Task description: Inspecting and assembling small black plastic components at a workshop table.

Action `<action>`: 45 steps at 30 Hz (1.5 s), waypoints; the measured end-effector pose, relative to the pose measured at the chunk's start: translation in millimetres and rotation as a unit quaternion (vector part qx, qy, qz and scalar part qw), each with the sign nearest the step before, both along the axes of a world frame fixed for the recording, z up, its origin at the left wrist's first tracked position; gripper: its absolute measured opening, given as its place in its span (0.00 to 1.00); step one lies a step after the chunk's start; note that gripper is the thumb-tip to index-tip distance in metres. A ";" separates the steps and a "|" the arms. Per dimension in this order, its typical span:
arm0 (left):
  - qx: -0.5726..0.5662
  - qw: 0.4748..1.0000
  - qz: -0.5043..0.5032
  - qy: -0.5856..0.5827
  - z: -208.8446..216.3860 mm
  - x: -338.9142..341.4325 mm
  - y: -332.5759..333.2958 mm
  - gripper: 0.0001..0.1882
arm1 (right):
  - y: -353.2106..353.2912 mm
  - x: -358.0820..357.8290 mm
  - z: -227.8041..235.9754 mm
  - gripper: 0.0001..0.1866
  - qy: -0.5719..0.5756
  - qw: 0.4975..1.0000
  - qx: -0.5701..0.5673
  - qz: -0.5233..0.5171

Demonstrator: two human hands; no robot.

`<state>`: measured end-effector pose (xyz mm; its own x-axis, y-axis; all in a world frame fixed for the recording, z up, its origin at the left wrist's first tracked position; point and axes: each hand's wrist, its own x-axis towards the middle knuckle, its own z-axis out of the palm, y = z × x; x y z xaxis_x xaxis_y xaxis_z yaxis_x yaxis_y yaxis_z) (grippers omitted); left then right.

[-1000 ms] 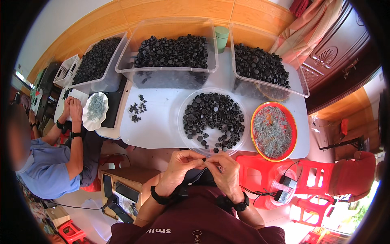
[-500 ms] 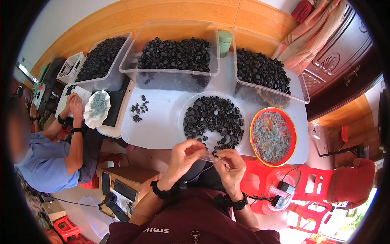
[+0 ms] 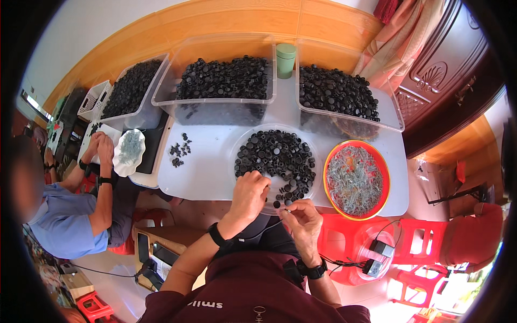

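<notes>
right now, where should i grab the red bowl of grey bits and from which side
Probably by its yellow rim, from the person's right. The red bowl is round and open-topped, so the rim offers a hold without touching the grey bits inside. On the left the round tray sits close, and the clear bin stands behind, so the right looks less crowded.

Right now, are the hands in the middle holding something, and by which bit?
The right hand pinches a tiny piece; it's too small to tell by which part. Whether the left hand holds anything is hidden.
</notes>
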<state>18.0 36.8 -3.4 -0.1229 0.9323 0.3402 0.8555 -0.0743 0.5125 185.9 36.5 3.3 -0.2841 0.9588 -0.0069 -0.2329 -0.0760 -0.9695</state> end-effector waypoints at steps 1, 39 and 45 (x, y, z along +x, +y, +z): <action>-0.005 0.999 -0.015 -0.038 -0.1 -3.0 0.2 0.09 | 0.1 0.0 -0.4 0.07 0.006 1.000 -0.015 0.006; -0.126 0.509 -0.134 -0.841 19.6 -26.0 -48.7 0.10 | -10.5 -26.2 39.5 0.10 0.020 0.998 -0.025 0.050; -0.117 0.555 -0.117 -0.815 20.4 -24.7 -51.5 0.10 | -15.7 -33.3 38.0 0.10 -0.049 0.995 0.085 0.018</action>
<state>-6.7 -14.7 17.0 0.0443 0.9827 -0.1796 -0.7786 0.1466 0.6101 152.7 20.9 41.3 -0.3236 0.9380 0.1246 -0.1372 0.0837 -0.9870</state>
